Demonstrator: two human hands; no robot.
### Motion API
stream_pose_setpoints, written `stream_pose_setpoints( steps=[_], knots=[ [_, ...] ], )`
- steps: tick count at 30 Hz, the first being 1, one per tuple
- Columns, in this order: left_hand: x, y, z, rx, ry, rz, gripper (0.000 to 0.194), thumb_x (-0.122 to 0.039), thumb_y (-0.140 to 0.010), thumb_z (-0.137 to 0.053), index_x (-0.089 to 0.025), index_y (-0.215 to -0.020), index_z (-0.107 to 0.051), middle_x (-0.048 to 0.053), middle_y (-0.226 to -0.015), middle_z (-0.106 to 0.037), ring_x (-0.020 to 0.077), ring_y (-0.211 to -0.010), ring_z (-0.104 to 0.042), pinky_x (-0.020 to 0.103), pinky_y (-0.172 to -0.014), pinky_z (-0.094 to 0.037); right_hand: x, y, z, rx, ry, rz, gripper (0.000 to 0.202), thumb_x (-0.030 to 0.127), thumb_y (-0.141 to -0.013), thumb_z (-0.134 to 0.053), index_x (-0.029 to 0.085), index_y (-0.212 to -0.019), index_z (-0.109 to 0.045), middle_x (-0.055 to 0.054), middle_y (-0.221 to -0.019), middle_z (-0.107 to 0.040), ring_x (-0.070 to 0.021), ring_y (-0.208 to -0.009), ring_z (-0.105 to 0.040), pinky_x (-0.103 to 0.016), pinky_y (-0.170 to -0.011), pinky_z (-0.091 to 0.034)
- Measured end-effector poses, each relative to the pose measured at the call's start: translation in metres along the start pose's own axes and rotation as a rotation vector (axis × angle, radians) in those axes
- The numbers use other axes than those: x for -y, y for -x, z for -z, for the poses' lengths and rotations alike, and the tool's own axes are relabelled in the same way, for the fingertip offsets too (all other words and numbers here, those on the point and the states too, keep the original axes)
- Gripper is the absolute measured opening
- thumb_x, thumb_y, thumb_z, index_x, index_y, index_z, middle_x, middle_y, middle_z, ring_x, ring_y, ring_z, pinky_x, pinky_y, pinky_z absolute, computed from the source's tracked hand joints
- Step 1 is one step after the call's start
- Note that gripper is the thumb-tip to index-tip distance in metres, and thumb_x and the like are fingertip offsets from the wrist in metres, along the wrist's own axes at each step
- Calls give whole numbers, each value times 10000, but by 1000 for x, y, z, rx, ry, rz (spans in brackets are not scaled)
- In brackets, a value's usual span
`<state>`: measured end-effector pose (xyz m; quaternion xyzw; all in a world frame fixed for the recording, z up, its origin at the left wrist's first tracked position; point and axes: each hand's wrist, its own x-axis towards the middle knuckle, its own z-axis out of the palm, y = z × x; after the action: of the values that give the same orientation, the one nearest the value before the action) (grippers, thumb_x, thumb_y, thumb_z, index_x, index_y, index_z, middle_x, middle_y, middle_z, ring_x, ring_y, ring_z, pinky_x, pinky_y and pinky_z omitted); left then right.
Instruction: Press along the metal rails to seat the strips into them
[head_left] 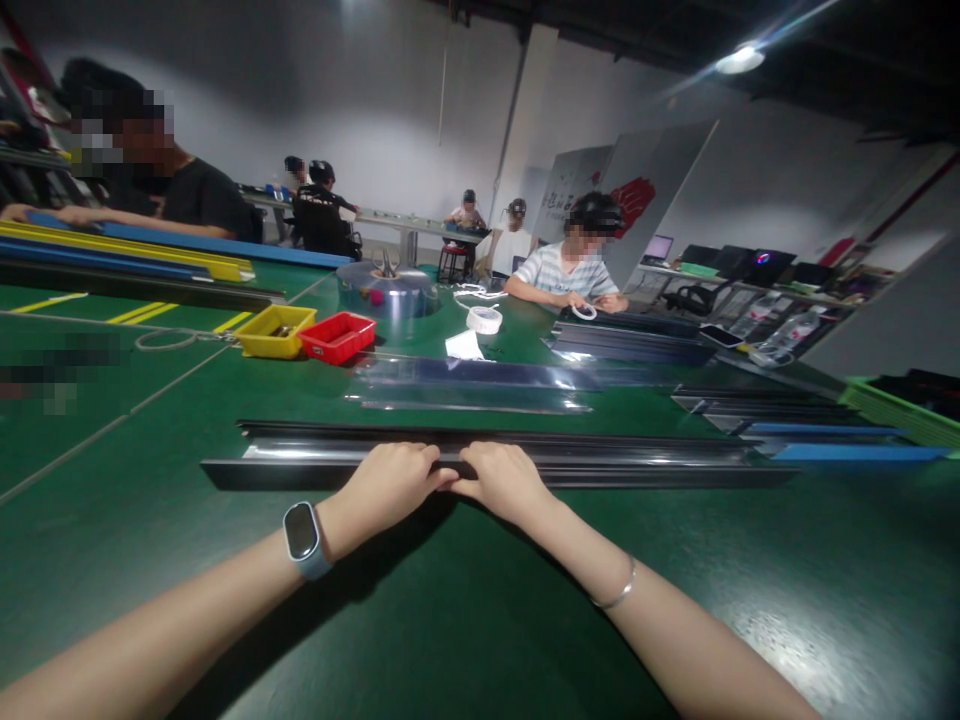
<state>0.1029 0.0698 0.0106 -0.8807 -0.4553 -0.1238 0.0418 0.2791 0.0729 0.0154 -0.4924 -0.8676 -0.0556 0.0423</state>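
A long black channel profile (pixel 637 475) lies crosswise on the green table (pixel 480 620), with a shiny clear strip (pixel 300 450) inside it. My left hand (pixel 394 480), below a wrist watch, grips the profile near its middle, fingers curled over the near wall. Right beside it, my right hand (pixel 506 480) holds the same wall, its thumb close to the left thumb. The fingertips of both hands are partly hidden inside the channel. Just beyond the profile lie clear plastic strips (pixel 472 400).
Past the strips are a yellow bin (pixel 276 332), a red bin (pixel 337 338), a clear coil (pixel 386 290) and a white tape roll (pixel 484 320). More profiles (pixel 630 340) lie at the right, others at the left. A person (pixel 570 270) sits across the table, another at the left.
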Motion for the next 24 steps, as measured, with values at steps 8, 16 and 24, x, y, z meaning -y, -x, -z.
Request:
stream_pose_setpoints(
  steps=[8,16,24],
  knots=[
    [-3,4,0,-47,-89,12,425,-472,-852,-299,-150,-758,-560,61,-723,-601,199,-677,-581,294,-585,-410,5,2,-1,-52,-78,16,310,468,-793,-484,185,-884,-572,-37,-830,-614,-171,-825,-572,-257,-691,-392],
    [-1,2,-1,-28,-87,22,465,-488,-848,-292,-141,-733,-580,74,-686,-608,197,-665,-589,285,-581,-406,-1,-1,-2,-32,-98,37,400,550,-784,-437,185,-854,-584,-48,-786,-637,-183,-781,-595,-257,-667,-389],
    [0,4,4,8,-9,97,530,-555,-821,-281,-154,-712,-609,81,-721,-624,207,-668,-593,304,-594,-417,2,-1,1,7,-68,-13,444,584,-785,-394,210,-837,-626,-37,-811,-631,-176,-775,-588,-258,-652,-391]
  ],
)
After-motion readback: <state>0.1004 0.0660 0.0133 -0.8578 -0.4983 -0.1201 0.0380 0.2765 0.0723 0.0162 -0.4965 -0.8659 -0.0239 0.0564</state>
